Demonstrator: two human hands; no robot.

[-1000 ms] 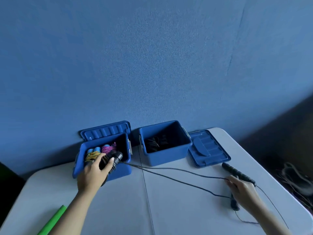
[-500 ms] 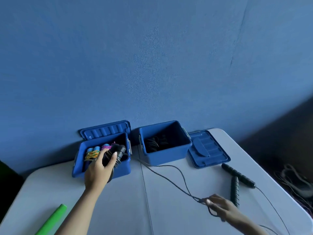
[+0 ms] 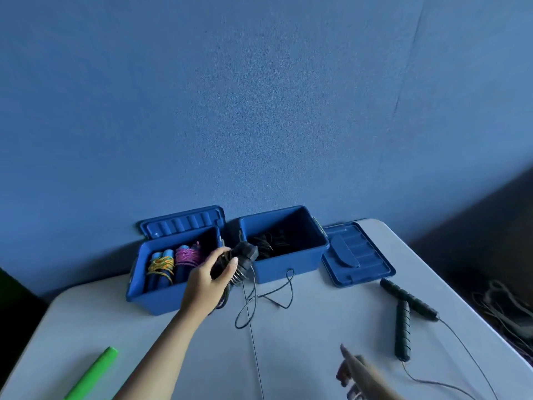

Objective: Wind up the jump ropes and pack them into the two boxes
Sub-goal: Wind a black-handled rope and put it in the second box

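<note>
In the head view, a wound black jump rope is gripped by the left hand, fingers curled round its coils and paired handles, and is held above the table between the two blue boxes. A loose tail of its cord hangs from that hand and lies in loops on the table just to the right of it. The left box sits directly beyond and left of the left hand, and bundles with blue handles wrapped in yellow and pink cord are seen inside. The right box stands just right of the held rope, with dark cord inside.

The right hand is seen blurred at the lower edge; whether anything is held cannot be told. A second black rope lies unwound on the table, just beyond and right of the right hand, its two handles touching. A detached lid lies farther beyond that hand. A green tube lies left of the left forearm.
</note>
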